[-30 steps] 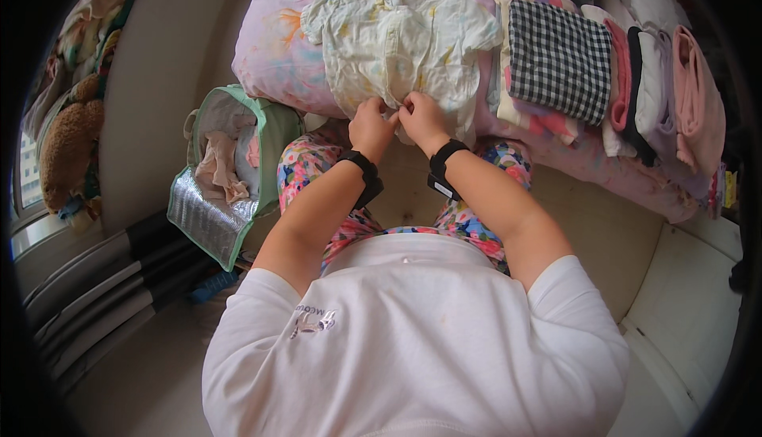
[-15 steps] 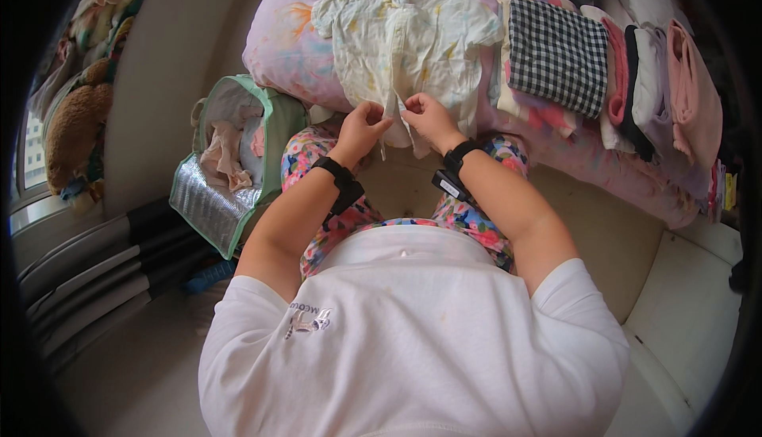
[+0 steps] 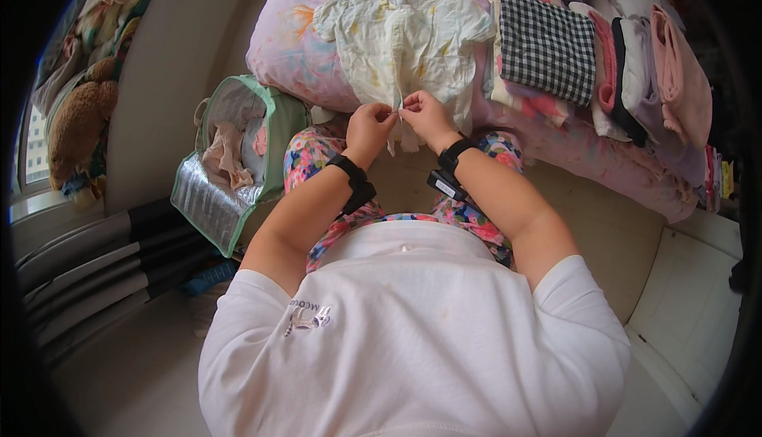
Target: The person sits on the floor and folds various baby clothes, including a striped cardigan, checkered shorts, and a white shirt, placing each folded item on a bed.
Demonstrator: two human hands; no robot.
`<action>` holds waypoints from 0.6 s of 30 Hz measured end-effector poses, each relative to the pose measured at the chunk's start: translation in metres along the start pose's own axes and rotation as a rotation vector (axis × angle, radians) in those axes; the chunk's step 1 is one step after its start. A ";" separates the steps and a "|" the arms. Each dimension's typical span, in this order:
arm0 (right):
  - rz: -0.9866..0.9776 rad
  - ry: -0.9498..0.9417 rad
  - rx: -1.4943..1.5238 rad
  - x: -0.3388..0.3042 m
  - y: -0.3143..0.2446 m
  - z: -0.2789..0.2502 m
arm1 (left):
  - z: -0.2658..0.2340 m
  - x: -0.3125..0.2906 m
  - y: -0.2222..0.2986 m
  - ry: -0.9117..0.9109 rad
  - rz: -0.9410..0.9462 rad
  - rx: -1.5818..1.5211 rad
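A small pale cream-yellow shirt (image 3: pixel 373 48) with short sleeves lies spread on the edge of the pink bed, its front placket running down the middle. My left hand (image 3: pixel 371 131) pinches the lower part of one front edge. Right beside it, my right hand (image 3: pixel 427 118) pinches the other front edge, so the two edges come together between my fingertips. The hem hangs a little below my hands, over the bed's side. Any button between my fingers is too small to make out.
On the bed (image 3: pixel 278 48), folded clothes stand to the right, with a black-and-white checked cloth (image 3: pixel 548 50) on top. Left of my knees is a green bag (image 3: pixel 290 119) with silvery lining, holding pale pink clothes. A brown plush toy (image 3: pixel 83 131) sits by the window.
My two hands have come closer together, bringing the shirt's front edges from slightly apart to meeting at my fingertips.
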State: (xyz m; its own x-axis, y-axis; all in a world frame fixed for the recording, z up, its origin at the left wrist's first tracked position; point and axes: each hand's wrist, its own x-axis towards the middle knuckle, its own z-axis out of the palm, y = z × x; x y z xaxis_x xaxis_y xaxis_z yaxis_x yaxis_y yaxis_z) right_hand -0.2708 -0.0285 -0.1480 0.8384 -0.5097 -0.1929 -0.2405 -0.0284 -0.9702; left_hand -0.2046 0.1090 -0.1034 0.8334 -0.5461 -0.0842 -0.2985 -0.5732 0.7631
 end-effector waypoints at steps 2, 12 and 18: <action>-0.021 0.021 -0.040 0.000 0.000 0.002 | 0.001 -0.002 0.001 0.039 0.027 0.003; -0.069 0.118 -0.214 -0.006 -0.025 0.002 | 0.006 0.003 -0.002 0.080 0.192 0.103; -0.080 0.141 -0.304 -0.006 -0.038 0.002 | 0.013 0.008 0.003 0.128 0.153 0.091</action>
State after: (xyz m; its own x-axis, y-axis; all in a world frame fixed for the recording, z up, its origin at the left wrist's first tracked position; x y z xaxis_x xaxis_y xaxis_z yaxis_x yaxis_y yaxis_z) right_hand -0.2660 -0.0225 -0.1098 0.7901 -0.6084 -0.0749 -0.3290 -0.3178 -0.8893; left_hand -0.2048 0.0947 -0.1104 0.8259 -0.5521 0.1144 -0.4618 -0.5461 0.6989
